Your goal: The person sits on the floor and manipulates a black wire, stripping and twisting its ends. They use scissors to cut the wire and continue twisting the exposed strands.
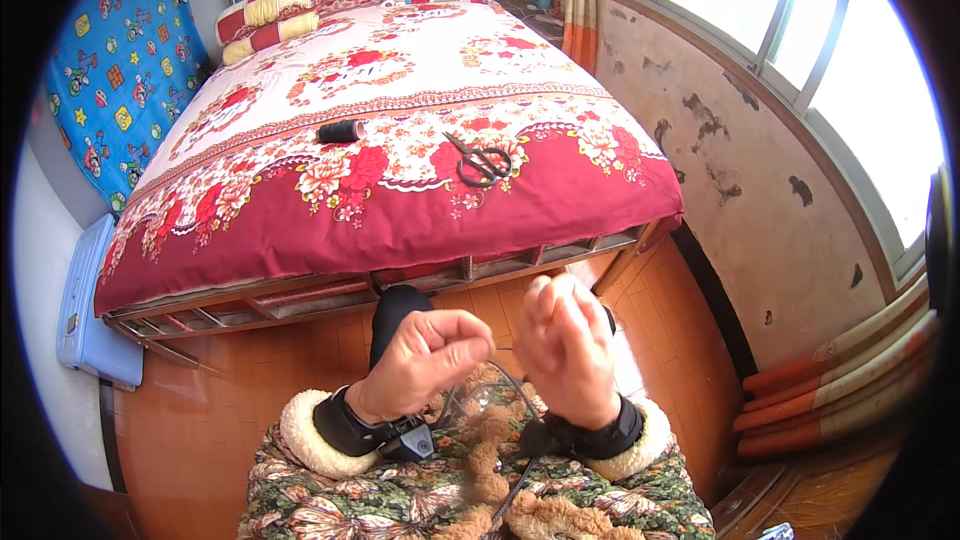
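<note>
My left hand is held over my lap with its fingers curled and the thumb pressed to the index finger. Close by on the right, my right hand is raised and closed, its fingers bunched and slightly blurred. Anything pinched in either hand is too small or hidden to make out. The two hands are apart. Beyond them, on the bed's floral cover, lie a spool of black thread on its side and a pair of dark-handled scissors, blades pointing away to the left.
The bed's wooden frame stands before my knees. Folded bedding is piled at the far left. A blue plastic box stands by the left wall. Windows and a striped curtain are on the right. Dark cables hang between my wrists.
</note>
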